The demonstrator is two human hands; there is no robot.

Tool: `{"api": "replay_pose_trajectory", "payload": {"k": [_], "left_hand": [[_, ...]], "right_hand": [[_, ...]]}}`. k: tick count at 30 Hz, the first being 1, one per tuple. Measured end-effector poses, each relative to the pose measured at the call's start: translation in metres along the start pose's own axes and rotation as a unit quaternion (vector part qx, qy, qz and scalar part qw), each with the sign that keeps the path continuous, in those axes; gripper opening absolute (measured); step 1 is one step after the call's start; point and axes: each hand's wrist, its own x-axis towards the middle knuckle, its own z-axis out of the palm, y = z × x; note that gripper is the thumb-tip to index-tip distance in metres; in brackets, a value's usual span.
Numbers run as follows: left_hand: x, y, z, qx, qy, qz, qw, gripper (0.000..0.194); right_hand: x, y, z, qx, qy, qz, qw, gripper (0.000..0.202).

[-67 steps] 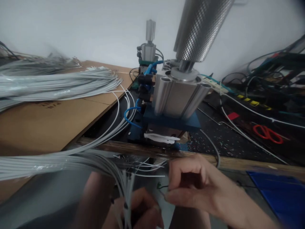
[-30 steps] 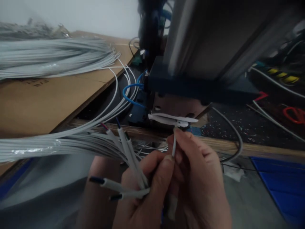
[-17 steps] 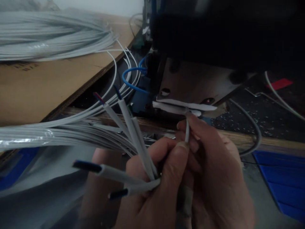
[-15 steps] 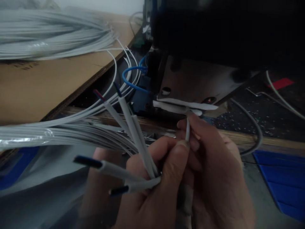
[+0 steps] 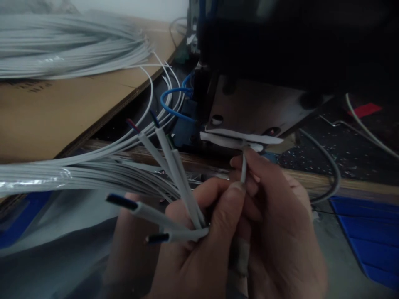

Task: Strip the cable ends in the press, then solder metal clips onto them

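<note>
Several grey cables [image 5: 183,178] stick out of my left hand [image 5: 215,232], which is closed round them. Their stripped ends show dark, blue and red inner wires. Between my left thumb and forefinger runs another grey cable [image 5: 244,168], pointing up toward a machine [image 5: 264,108]. My right hand [image 5: 277,203] pinches that cable near its far end, just below the machine's lower edge. White strips [image 5: 230,139] line this edge, and the cable's tip meets a gap there. Whether the tip is inside the gap is too dark to tell.
A large bundle of grey cables [image 5: 68,45] lies on cardboard [image 5: 62,112] at the left. A second bundle [image 5: 77,177] runs below it toward my left hand. Blue tubing [image 5: 170,106] loops beside the machine. Small scraps, a bent metal rod [image 5: 336,122] and a red piece [image 5: 364,110] lie right.
Both hands have shifted very slightly left, still holding the cables. The stripped ends at the lower left have moved a little right and up. The cable tip stays at the machine's edge.
</note>
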Motion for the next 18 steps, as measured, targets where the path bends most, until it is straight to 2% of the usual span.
{"api": "replay_pose_trajectory", "payload": {"k": [5, 7, 9, 11, 15, 18], "left_hand": [[0.008, -0.003, -0.006, -0.039, -0.104, 0.029, 0.993, 0.015], [0.012, -0.008, -0.009, -0.061, -0.103, 0.031, 0.992, 0.008], [0.015, -0.011, -0.012, -0.070, -0.081, 0.020, 0.994, 0.011], [0.016, -0.011, -0.013, -0.053, -0.093, 0.027, 0.994, 0.007], [0.015, -0.009, -0.013, -0.024, -0.144, 0.076, 0.986, 0.021], [0.014, -0.012, -0.019, 0.030, -0.142, 0.099, 0.984, 0.031]], "right_hand": [[-0.002, 0.001, 0.000, 0.017, -0.025, 0.017, 0.999, 0.028], [0.000, 0.001, 0.001, 0.026, -0.026, 0.011, 0.999, 0.029], [0.002, 0.001, 0.001, 0.036, -0.022, 0.007, 0.999, 0.028], [0.004, 0.001, 0.001, 0.046, -0.022, 0.007, 0.999, 0.027], [0.002, 0.005, -0.004, 0.047, -0.032, 0.003, 0.998, 0.030], [-0.003, 0.010, -0.013, 0.015, -0.028, -0.004, 0.999, 0.033]]}}
